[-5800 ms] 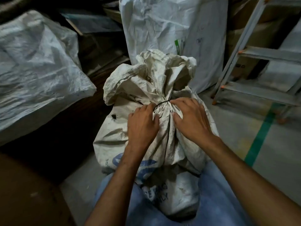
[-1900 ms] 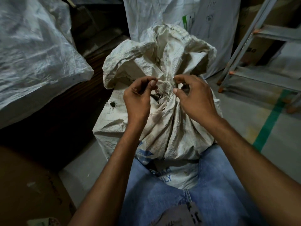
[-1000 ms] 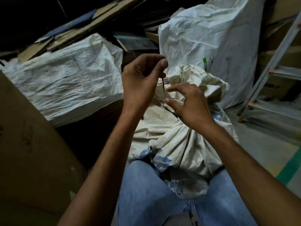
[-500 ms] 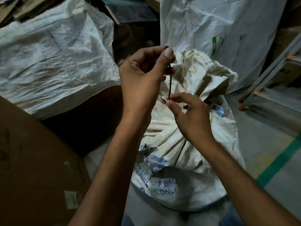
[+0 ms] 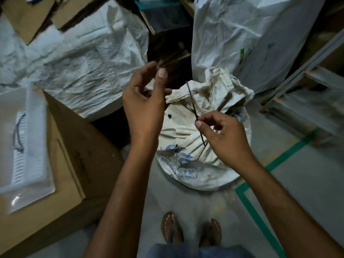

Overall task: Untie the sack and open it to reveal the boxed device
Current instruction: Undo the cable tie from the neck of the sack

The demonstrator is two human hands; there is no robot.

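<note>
Sack [image 5: 195, 146]: one off-white woven bag with blue print stands on the grey floor [image 5: 307, 183] just ahead of the person's two sandalled feet [image 5: 191, 231], its neck loose and rumpled at the top. One thin black tie [image 5: 192, 104] is held above it, pinched between thumb and forefinger of the right hand [image 5: 223, 136], one end poking up and the rest trailing down under the palm. The left hand [image 5: 147, 101] hovers beside it with fingers loosely curled and thumb raised, gripping nothing. Two larger white sacks [image 5: 78, 60] sit behind, one left and one right. One brown carton [image 5: 74, 164] stands at left, with one white tray-like item [image 5: 24, 146] on top. Two green tape lines [image 5: 260, 220] meet at a corner on the floor.
</note>
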